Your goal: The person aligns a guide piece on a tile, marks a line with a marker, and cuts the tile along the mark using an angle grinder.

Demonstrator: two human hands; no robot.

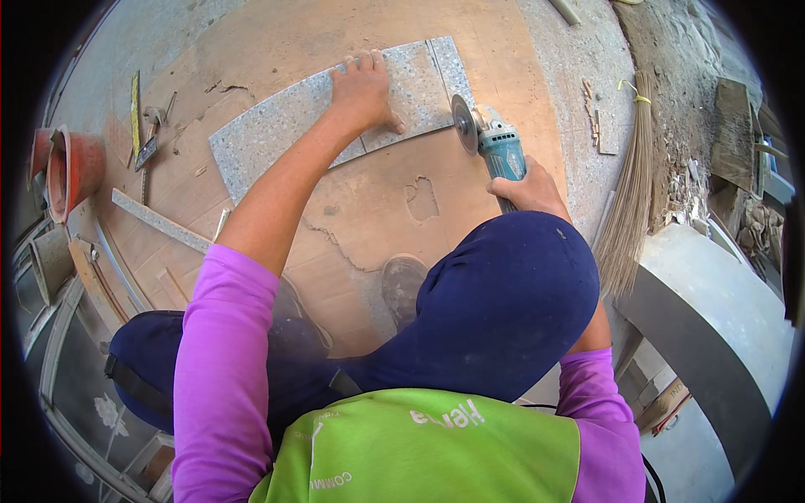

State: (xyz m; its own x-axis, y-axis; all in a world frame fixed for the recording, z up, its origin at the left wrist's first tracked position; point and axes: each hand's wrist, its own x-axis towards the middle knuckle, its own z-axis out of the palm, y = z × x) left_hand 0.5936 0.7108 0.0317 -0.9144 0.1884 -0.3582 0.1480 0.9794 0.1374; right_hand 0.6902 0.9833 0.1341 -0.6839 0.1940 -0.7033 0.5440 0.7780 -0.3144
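A grey speckled tile [281, 126] lies flat on a brown board [377, 218] on the floor, with a dark line across it near its right end. My left hand [362, 90] rests on the tile with its fingers spread toward the far edge. My right hand [532, 189] is wrapped round the body of a teal angle grinder [503, 151]. The grinder's round disc [464, 124] stands on edge beside the tile's near right corner, close to the dark line. Whether the disc touches the tile or spins, I cannot tell.
At the left lie a hammer [153, 117], a yellow ruler [135, 109] and a thin tile strip [159, 220], near an orange bucket [77, 172]. A straw broom [629, 184] and a pale curved slab [713, 285] are at the right. A black cord [654, 478] runs beside my right arm.
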